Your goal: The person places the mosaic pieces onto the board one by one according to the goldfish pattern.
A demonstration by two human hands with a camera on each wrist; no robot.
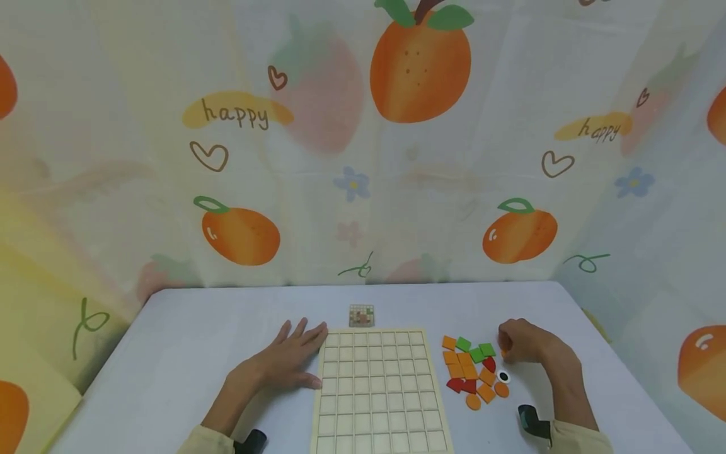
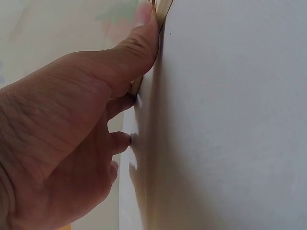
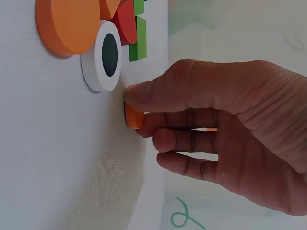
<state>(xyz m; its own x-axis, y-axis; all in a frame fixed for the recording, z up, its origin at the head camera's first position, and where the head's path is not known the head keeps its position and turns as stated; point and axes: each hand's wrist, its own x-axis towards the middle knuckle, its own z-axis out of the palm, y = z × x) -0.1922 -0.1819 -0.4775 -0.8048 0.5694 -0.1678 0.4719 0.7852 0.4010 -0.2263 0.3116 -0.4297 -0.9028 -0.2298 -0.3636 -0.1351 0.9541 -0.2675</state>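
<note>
A pale wooden grid board (image 1: pixel 378 385) lies on the white table. My left hand (image 1: pixel 283 364) rests at its upper left edge with fingers spread, the thumb and index finger touching the frame. In the left wrist view the thumb lies along the board's edge. Right of the loose pieces, my right hand (image 1: pixel 524 342) pinches a small orange piece (image 3: pixel 134 115) between thumb and index finger, low over the table. The thumb covers part of that piece. Nearest to this hand lies a white disc with a black centre (image 3: pixel 109 55), beside an orange disc (image 3: pixel 69 24).
Between board and right hand lie several orange squares (image 1: pixel 455 370), green squares (image 1: pixel 463 343), red pieces (image 1: pixel 469 386) and another orange disc (image 1: pixel 473 401). A small card with a grid picture (image 1: pixel 361 315) lies beyond the board. A fruit-printed curtain (image 1: pixel 363 214) hangs behind the table.
</note>
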